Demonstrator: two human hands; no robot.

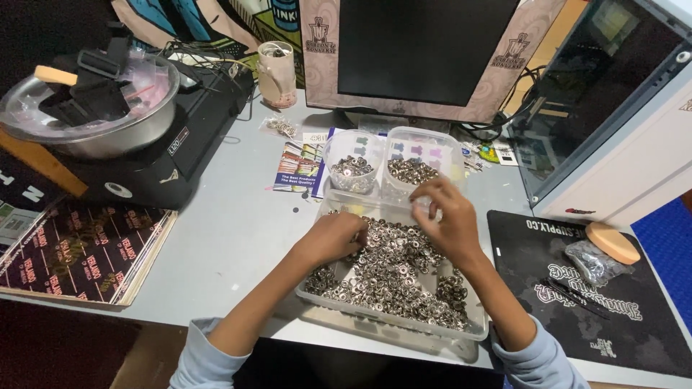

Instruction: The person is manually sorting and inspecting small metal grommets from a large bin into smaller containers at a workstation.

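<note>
A clear rectangular plastic tray (326, 301) sits at the desk's front edge, filled with several small metal snap fasteners (393, 277). My left hand (334, 237) rests curled in the pile at the tray's left side, fingers closed among the pieces. My right hand (445, 215) hovers over the tray's far right corner, fingertips pinched together on what looks like a small fastener. Just behind the tray stand two clear tubs: the left tub (351, 169) and the right tub (417, 167), each holding sorted metal pieces.
A monitor (422, 50) stands behind the tubs. A metal bowl (94, 108) sits on a black machine at left. A black mat (577, 288) with a wooden disc (611, 242) and a bag lies right. A jar (277, 72), leaflets and a computer case (620, 108) surround.
</note>
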